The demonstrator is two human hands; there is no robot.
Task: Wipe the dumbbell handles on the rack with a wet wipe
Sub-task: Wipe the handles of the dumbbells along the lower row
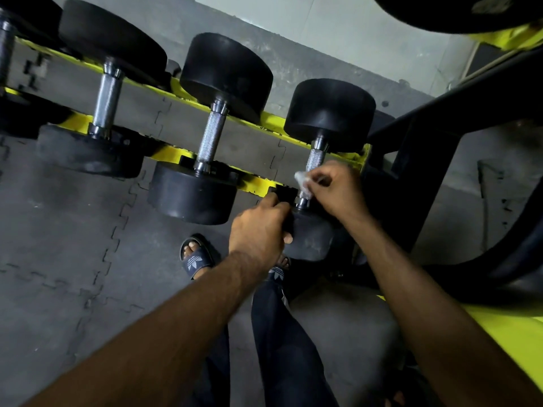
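Black dumbbells with knurled steel handles lie across the yellow rack [266, 120]. On the rightmost dumbbell [329, 113], my right hand [335, 189] presses a crumpled white wet wipe [302, 180] against the lower part of its handle [316, 158]. My left hand [258, 230] grips the near head of that same dumbbell [311, 239] at its left edge. The middle dumbbell's handle [212, 136] and the left dumbbell's handle [107, 99] are bare.
A black rack frame [423, 160] rises at the right, with a yellow surface [508, 333] at the lower right. Grey interlocking floor mats [73, 245] lie below. My feet in dark slides [195, 257] stand under the rack's edge. Another black weight [452, 10] hangs at the top right.
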